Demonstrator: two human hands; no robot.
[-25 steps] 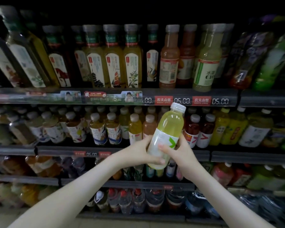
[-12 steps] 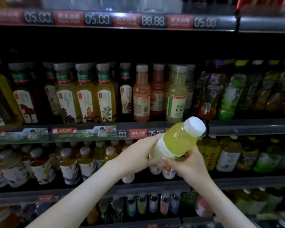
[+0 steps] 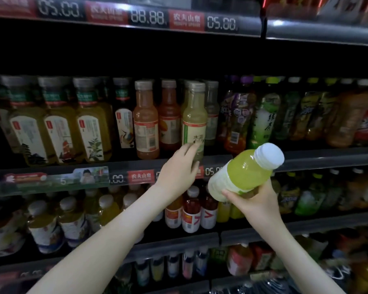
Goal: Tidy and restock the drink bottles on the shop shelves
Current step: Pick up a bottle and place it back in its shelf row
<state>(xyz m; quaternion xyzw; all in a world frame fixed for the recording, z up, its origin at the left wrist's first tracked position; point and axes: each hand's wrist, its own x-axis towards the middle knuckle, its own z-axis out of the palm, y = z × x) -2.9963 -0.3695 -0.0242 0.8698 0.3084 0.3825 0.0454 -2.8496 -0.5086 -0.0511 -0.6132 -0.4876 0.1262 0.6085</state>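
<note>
The green bottle [image 3: 245, 169] is gripped by the right hand [image 3: 256, 201] beside the pale bottle [image 3: 194, 115], itself touched by the loosely open left hand [image 3: 179, 168]

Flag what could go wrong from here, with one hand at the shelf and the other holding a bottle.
1. The right hand grips the green bottle only near its base, tilted with the cap end sticking out, so it may slip.
2. The left hand meets the pale bottle low down, at the front edge of the shelf. A pull there could tip it forward or knock the orange bottle close beside it.
</note>
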